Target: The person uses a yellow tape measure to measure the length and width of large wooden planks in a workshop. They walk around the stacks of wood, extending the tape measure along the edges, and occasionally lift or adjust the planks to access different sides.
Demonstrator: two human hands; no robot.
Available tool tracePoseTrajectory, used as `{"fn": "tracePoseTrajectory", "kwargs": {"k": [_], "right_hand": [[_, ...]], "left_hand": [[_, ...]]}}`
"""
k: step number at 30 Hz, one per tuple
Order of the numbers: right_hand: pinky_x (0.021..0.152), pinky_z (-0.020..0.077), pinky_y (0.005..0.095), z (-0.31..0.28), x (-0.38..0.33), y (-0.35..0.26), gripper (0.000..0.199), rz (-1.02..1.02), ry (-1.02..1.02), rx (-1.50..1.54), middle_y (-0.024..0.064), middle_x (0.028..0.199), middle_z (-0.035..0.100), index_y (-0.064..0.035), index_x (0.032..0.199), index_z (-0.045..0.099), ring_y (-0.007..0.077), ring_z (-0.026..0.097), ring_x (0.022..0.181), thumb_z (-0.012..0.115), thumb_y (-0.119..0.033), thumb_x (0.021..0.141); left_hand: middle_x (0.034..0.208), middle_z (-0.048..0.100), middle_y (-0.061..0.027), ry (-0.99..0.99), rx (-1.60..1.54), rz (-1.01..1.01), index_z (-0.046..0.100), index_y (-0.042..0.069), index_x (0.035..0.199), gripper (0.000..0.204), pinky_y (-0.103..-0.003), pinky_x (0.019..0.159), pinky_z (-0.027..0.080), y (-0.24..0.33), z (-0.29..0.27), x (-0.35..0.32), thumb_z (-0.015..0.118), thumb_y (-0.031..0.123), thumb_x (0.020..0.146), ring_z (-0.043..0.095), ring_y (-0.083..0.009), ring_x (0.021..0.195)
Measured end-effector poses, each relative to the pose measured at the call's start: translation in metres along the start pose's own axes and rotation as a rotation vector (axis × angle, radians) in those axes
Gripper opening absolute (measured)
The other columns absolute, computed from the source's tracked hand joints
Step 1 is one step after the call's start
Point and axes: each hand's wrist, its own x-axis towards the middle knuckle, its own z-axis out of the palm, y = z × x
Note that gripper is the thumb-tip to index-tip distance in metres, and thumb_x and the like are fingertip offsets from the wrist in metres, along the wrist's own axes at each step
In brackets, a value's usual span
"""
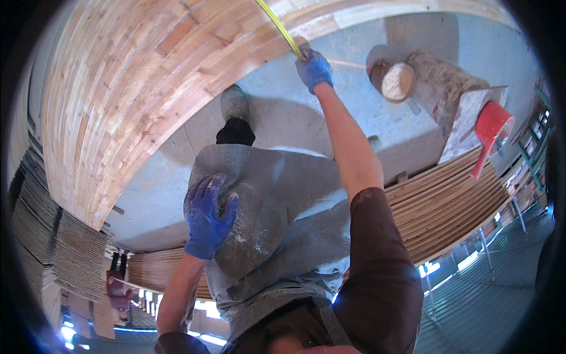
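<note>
My right hand (315, 71), in a blue glove, reaches forward to the near edge of a broad panel of glued wood strips (118, 100). Its fingers are closed on one end of a yellow measuring tape (276, 22), which runs away from me over the panel. The tape's case, if it is in the hand, is hidden. My left hand (209, 218), gloved in blue with whitish dust, lies with fingers apart on the grey apron (271, 194) over my lap.
On the right are a round brown container with a pale top (398, 81), a log-like roll (448, 88) and a red long-handled scoop (493, 125) on a board. Stacked wooden strips (448, 200) stand behind them. Another person (119, 289) is far off at lower left.
</note>
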Motion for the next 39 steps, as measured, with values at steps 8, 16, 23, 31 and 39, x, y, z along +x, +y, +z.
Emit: {"fn": "tracePoseTrajectory", "kwargs": {"k": [8,16,23,31,39], "right_hand": [[0.089,0.0509,0.0435,0.029,0.022,0.028,0.039,-0.055,0.067,0.127,0.0195,0.110,0.067,-0.0128,0.115,0.067,0.0378,0.063,0.101,0.066,-0.029,0.080],[0.091,0.0503,0.0447,0.039,0.023,0.038,0.039,-0.097,0.090,0.249,0.0153,0.114,0.067,-0.0169,0.117,0.067,0.0365,0.064,0.103,0.063,-0.032,0.081],[0.091,0.0500,0.0447,0.028,0.017,0.038,0.039,-0.037,-0.021,0.203,0.0172,0.113,0.066,-0.0162,0.117,0.067,0.0374,0.063,0.103,0.062,-0.031,0.081],[0.091,0.0496,0.0455,0.034,0.013,0.045,0.038,-0.051,-0.023,0.235,0.0175,0.113,0.066,-0.0138,0.115,0.065,0.0375,0.062,0.104,0.061,-0.030,0.081],[0.083,0.0521,0.0457,0.045,0.020,0.036,0.035,-0.100,-0.028,0.125,0.0204,0.104,0.067,-0.0087,0.110,0.066,0.0374,0.065,0.094,0.063,-0.031,0.083]], "left_hand": [[0.115,0.062,-0.0168,-0.068,0.063,0.000,0.059,0.004,0.119,0.042,-0.048,0.097,0.044,0.016,0.015,0.000,0.069,0.021,0.082,0.058,-0.0365,0.109],[0.121,0.060,-0.0173,-0.110,0.122,-0.002,0.057,0.002,0.121,0.041,-0.046,0.101,0.042,0.022,0.024,-0.004,0.066,0.022,0.087,0.055,-0.0359,0.115],[0.120,0.060,-0.0179,-0.134,0.154,-0.007,0.056,0.001,0.122,0.042,-0.047,0.101,0.041,0.025,0.024,-0.004,0.065,0.023,0.087,0.054,-0.0368,0.115],[0.118,0.061,-0.0172,-0.107,0.118,-0.022,0.058,0.002,0.119,0.041,-0.047,0.100,0.042,0.028,0.025,-0.007,0.067,0.022,0.085,0.055,-0.0367,0.114],[0.116,0.063,-0.0169,-0.032,0.103,-0.010,0.060,0.002,0.118,0.039,-0.046,0.098,0.043,0.025,0.021,-0.014,0.068,0.021,0.085,0.058,-0.0359,0.110]]}}
